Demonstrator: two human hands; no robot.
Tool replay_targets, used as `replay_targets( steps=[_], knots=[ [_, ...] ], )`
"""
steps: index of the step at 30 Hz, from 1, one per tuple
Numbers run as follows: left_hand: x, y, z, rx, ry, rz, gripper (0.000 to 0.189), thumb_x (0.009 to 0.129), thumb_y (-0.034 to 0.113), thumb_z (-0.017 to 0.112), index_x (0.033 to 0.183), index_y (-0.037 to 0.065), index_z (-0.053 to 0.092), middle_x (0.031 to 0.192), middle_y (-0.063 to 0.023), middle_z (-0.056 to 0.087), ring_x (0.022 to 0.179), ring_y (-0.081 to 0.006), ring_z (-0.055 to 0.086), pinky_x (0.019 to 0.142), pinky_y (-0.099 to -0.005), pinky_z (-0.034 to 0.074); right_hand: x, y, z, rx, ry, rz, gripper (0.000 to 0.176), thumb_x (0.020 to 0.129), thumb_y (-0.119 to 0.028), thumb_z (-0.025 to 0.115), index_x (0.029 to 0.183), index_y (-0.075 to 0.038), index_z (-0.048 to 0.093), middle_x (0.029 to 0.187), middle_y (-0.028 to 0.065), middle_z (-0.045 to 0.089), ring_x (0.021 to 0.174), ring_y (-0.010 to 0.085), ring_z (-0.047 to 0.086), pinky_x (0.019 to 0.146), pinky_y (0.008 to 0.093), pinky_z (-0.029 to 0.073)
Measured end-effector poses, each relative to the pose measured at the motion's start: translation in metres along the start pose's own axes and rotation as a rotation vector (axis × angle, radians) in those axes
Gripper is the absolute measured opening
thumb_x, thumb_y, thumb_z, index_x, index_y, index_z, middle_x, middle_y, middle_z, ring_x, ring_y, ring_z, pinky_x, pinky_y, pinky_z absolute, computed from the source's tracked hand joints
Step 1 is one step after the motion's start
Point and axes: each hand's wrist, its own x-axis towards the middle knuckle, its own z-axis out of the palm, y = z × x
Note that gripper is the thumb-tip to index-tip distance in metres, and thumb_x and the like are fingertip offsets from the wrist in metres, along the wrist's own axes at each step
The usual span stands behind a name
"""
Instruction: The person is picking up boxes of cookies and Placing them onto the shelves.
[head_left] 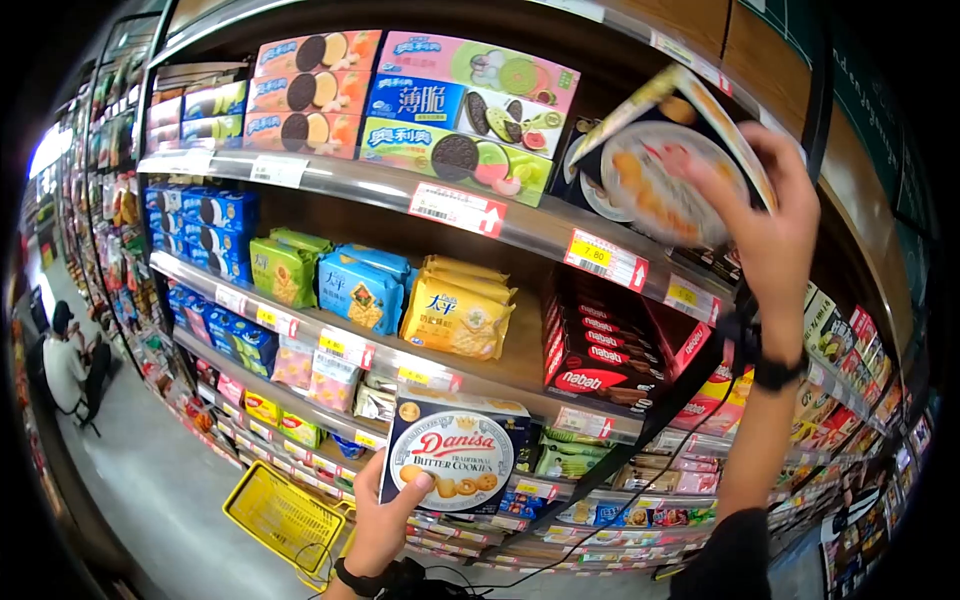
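Observation:
My left hand (378,512) grips a dark box of Danisa butter cookies (460,448) by its lower left corner, thumb on the front. The box is upright in front of the lower shelves, its label facing me. Raised to the upper shelf, my right hand (780,215) is closed on the right side of a second cookie box (650,165). That box is tilted and slightly blurred, with cookies on a white plate pictured on its face. Some of the right fingers are hidden behind the box. Stacked Oreo boxes (465,115) stand left of it on that shelf.
Below are yellow cracker packs (455,310), blue cracker packs (360,285) and red Nabati boxes (600,350). A yellow shopping basket (285,512) is on the floor at lower left. Farther left, a person (70,365) sits in the aisle. A dark strap (590,480) and cable cross the view.

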Motion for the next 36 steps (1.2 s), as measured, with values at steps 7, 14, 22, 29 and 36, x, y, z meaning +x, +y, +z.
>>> replay_targets(
  steps=[7,14,22,29,36],
  knots=[
    [-0.005,-0.038,-0.054,0.090,0.001,0.106,0.105,0.068,0.064,0.089,0.133,-0.010,0.056,0.121,-0.0104,0.067,0.112,-0.0155,0.061,0.102,-0.0306,0.047,-0.189,0.007,0.107,0.772,-0.564,0.785,0.050,0.079,-0.013,0.091,0.117,0.000,0.061,0.107,0.0036,0.069,0.102,0.0102,0.065,0.093,0.0275,0.052],
    [-0.057,-0.049,-0.133,0.208,0.111,-0.067,0.112,0.059,0.074,0.089,0.127,-0.010,0.058,0.115,-0.0038,0.066,0.103,-0.0110,0.058,0.093,-0.0275,0.048,-0.302,-0.006,0.220,0.855,-0.854,0.864,0.064,0.083,-0.026,0.086,0.133,0.003,0.058,0.142,0.0164,0.057,0.119,0.0215,0.061,0.104,0.0334,0.047],
    [-0.146,-0.123,-0.259,0.255,0.338,-0.422,0.072,0.091,0.047,0.077,0.133,-0.007,0.056,0.103,-0.0055,0.067,0.094,-0.0129,0.060,0.087,-0.0304,0.051,-0.469,-0.010,0.347,1.105,-1.460,1.581,0.054,0.091,-0.022,0.080,0.136,0.002,0.059,0.121,0.0086,0.071,0.106,0.0155,0.068,0.094,0.0299,0.054],
    [-0.174,-0.225,-0.444,0.696,0.715,-0.666,0.090,0.090,0.064,0.069,0.143,-0.006,0.050,0.129,-0.0273,0.063,0.123,-0.0347,0.060,0.107,-0.0422,0.045,-0.596,-0.038,0.505,0.932,-1.275,2.117,0.053,0.101,-0.044,0.066,0.142,-0.011,0.057,0.136,0.0037,0.067,0.119,0.0191,0.067,0.100,0.0397,0.053],
    [-0.144,-0.324,-0.562,1.169,0.482,-0.908,0.123,0.066,0.075,0.080,0.142,-0.014,0.041,0.125,-0.0309,0.064,0.114,-0.0454,0.064,0.100,-0.0452,0.051,-0.699,-0.040,0.671,0.719,-1.353,2.140,0.082,0.084,-0.071,0.072,0.147,-0.021,0.052,0.147,0.0070,0.052,0.131,0.0277,0.050,0.111,0.0478,0.040]
  ],
)
